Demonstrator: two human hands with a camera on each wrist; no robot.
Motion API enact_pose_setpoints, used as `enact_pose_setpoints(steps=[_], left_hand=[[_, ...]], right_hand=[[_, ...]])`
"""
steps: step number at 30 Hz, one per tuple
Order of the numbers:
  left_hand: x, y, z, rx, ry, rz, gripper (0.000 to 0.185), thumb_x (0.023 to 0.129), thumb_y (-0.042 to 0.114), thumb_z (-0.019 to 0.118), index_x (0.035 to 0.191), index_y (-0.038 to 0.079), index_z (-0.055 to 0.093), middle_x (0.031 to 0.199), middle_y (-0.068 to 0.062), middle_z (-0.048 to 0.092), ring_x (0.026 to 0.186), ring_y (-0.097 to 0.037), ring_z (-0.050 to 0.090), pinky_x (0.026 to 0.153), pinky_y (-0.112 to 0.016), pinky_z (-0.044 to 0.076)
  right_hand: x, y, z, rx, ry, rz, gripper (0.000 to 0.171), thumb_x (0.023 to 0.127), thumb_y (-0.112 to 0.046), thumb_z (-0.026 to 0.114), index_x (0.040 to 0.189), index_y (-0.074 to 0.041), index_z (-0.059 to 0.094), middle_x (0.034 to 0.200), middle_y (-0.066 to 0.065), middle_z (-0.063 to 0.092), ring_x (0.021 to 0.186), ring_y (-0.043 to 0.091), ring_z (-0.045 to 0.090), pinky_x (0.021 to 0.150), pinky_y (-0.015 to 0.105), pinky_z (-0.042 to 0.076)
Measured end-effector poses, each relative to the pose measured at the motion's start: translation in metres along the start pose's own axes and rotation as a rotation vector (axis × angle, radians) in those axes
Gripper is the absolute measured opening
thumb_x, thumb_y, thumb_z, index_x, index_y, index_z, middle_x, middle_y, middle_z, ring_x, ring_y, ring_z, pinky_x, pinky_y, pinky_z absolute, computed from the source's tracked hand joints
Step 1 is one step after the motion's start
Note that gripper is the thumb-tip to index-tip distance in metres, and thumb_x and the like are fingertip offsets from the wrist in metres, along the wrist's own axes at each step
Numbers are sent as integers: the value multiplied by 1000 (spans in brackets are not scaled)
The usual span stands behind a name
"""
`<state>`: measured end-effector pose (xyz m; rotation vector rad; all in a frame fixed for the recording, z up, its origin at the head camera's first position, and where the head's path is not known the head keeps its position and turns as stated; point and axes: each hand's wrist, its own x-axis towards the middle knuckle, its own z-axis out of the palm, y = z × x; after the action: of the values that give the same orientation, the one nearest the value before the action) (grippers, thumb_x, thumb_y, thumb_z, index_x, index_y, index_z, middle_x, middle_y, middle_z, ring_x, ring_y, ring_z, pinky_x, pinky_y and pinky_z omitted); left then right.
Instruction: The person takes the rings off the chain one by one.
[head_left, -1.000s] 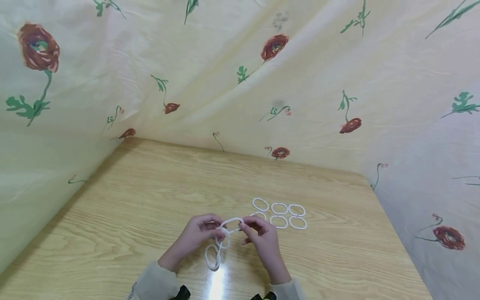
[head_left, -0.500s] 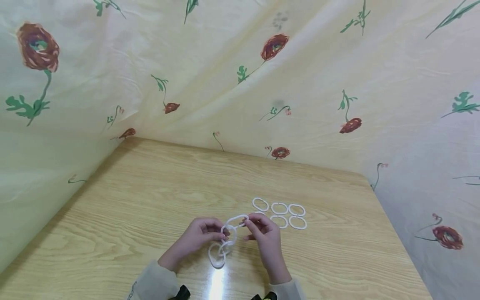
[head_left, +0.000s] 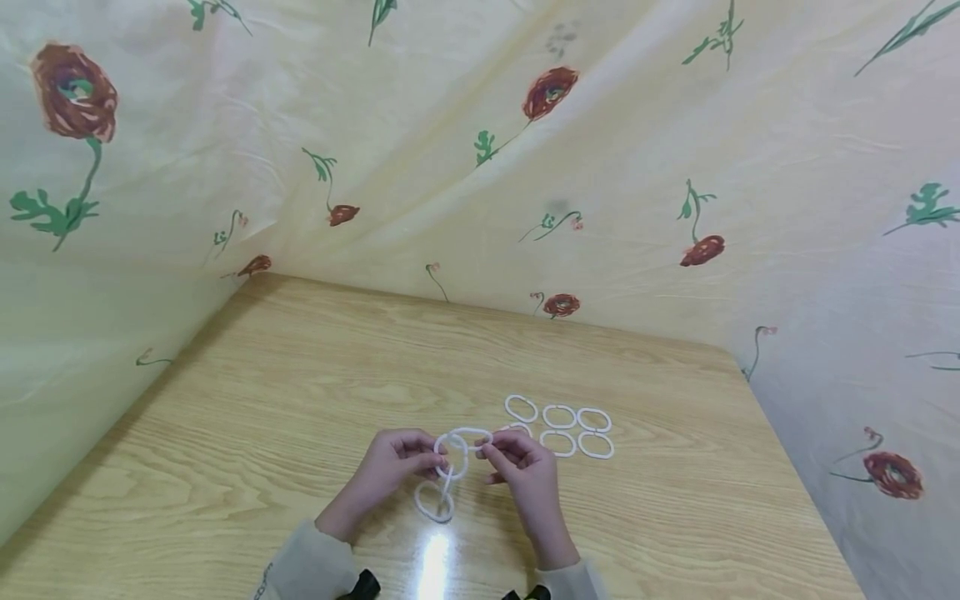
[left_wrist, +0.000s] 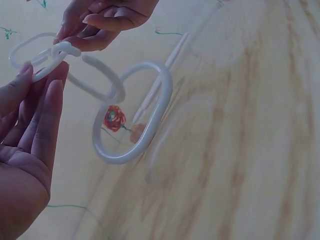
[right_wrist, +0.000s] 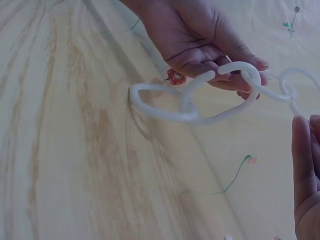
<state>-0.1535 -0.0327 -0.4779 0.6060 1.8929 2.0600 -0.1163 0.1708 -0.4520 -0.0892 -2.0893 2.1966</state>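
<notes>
A short chain of white plastic oval links hangs between both hands above the wooden table. My left hand pinches one link between thumb and fingertips. At the chain's right end, my right hand pinches another link threaded through it. Below the left hand dangles a link with a gap in its side, clear in the right wrist view. From it hangs the lowest link, close to the table; whether it touches the surface I cannot tell. The fingers partly hide the upper links.
Several loose white links lie in two rows on the wooden table, just beyond the right hand, which partly covers one. A flowered cloth rises behind and at the sides of the table.
The hands shift slightly right, then back left. The links between them turn, and the left fingers move along the chain. The lowest link swings up a little. Loose links stay put.
</notes>
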Motion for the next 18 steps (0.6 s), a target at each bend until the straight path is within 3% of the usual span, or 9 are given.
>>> enact_pose_setpoints(steps=[8, 14, 18], left_hand=[[0, 0, -1, -24, 21, -12, 30, 88, 5, 68, 101, -20, 60, 93, -35, 67, 75, -4, 70, 70, -22, 61], [-1, 1, -1, -46, 19, -9, 31, 87, 6, 69, 101, -21, 59, 87, -15, 73, 74, -5, 70, 70, -23, 61], [-1, 1, -2, -54, 13, 18, 33, 87, 6, 69, 100, -22, 58, 84, -4, 74, 74, -5, 70, 70, -23, 61]], right_hand=[[0, 3, 3, -2, -10, 5, 20, 84, 5, 67, 98, 16, 60, 86, 3, 74, 75, 8, 70, 56, 23, 59], [-3, 1, 6, -26, -22, -18, 20, 83, 7, 67, 99, 17, 59, 91, 17, 73, 75, 7, 70, 57, 23, 59], [-4, 1, 7, -27, -23, -43, 19, 83, 8, 67, 98, 18, 59, 89, 16, 72, 75, 8, 70, 56, 22, 59]])
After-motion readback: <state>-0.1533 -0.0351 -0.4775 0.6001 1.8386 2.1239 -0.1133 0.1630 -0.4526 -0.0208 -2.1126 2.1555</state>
